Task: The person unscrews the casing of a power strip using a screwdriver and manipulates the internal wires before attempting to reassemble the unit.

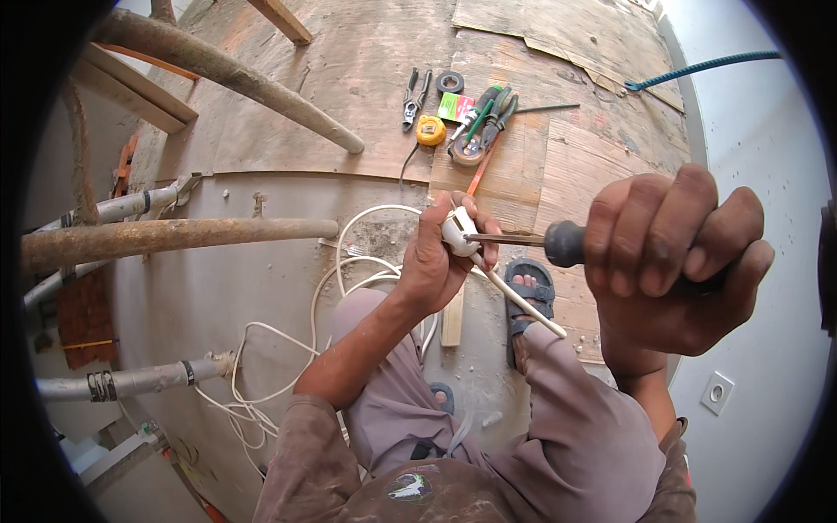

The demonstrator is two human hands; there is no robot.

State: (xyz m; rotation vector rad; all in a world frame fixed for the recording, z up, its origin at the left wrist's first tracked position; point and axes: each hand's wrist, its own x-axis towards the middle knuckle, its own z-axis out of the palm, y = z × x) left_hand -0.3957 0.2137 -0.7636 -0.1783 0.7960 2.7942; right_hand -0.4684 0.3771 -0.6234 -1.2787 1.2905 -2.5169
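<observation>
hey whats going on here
A person's left hand holds a white plastic electrical fitting while the right hand grips a screwdriver, its tip at the fitting. White cable lies in loops on the floor. Farther ahead, a yellow tape measure and a roll of black tape lie on wooden sheets.

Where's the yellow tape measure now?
In the head view's upper middle, the tape measure lies right of the leftmost pliers and below the black tape roll.

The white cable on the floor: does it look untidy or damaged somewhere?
Yes, untidy: the white cable lies in loose, crossing loops, mostly left of the person's left leg, not neatly coiled. I see no damage; parts are hidden.
</observation>
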